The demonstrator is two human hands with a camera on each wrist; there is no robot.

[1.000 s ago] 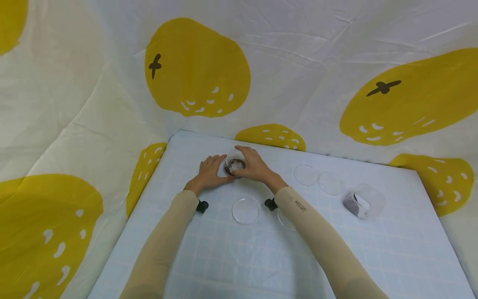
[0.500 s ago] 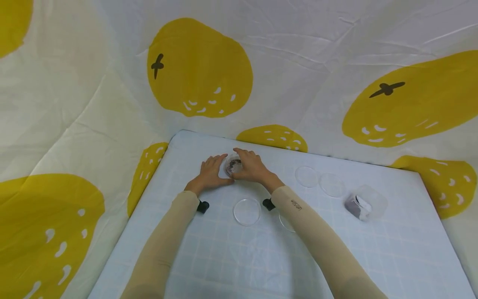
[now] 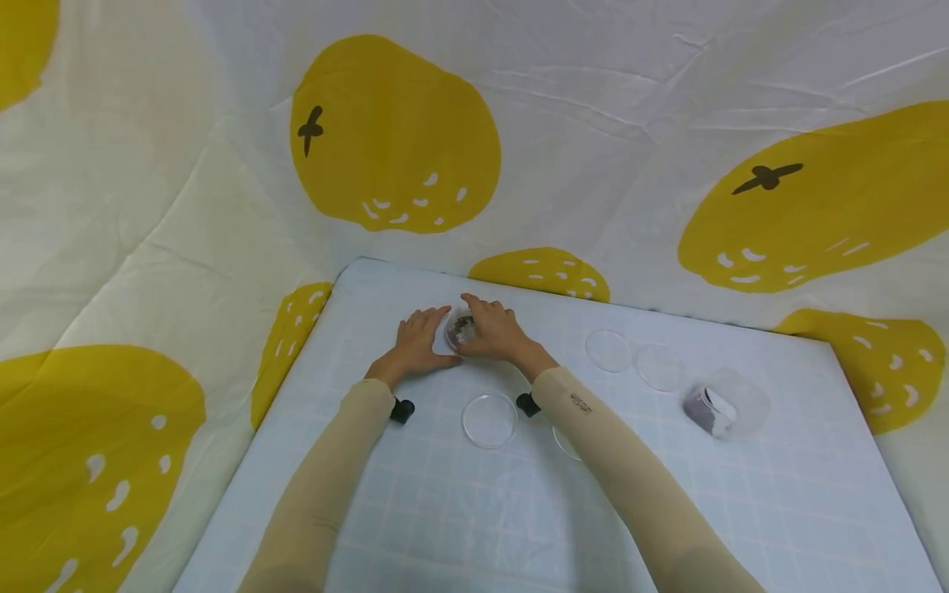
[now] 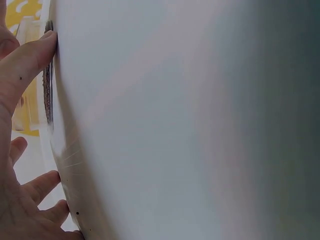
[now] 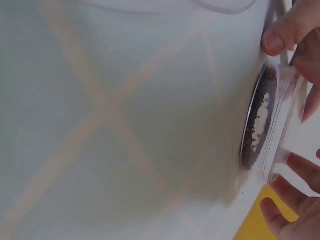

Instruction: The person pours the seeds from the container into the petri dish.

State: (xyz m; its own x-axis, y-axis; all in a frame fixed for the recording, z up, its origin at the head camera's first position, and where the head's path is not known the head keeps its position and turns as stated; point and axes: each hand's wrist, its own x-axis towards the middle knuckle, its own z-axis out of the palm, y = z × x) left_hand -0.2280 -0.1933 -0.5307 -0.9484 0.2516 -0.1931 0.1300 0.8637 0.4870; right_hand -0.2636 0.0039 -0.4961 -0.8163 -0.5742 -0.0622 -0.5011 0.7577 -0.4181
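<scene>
container (image 5: 274, 130) with dark and white stuff (image 5: 259, 122) in its bottom is on the counter (image 3: 801, 519), right hand (image 3: 498, 331) pinching its clear wall between thumb and fingers, left hand (image 3: 417, 343) spread wide on the container's other side with the thumb right by its base. one clear disc (image 3: 489, 421) lies nearer than the container, and a clear tub (image 3: 725, 403) is well off to its right.

Your left arm (image 3: 319, 494) and right arm (image 3: 645, 486) stretched ahead, slanting toward each other. Your left hand (image 3: 419, 343) lay low, fingers (image 4: 44, 186) spread (the thumb (image 4: 32, 55) angled away from them), while your right hand (image 3: 500, 331) arched close beside it, gripping with thumb and fingers.
</scene>
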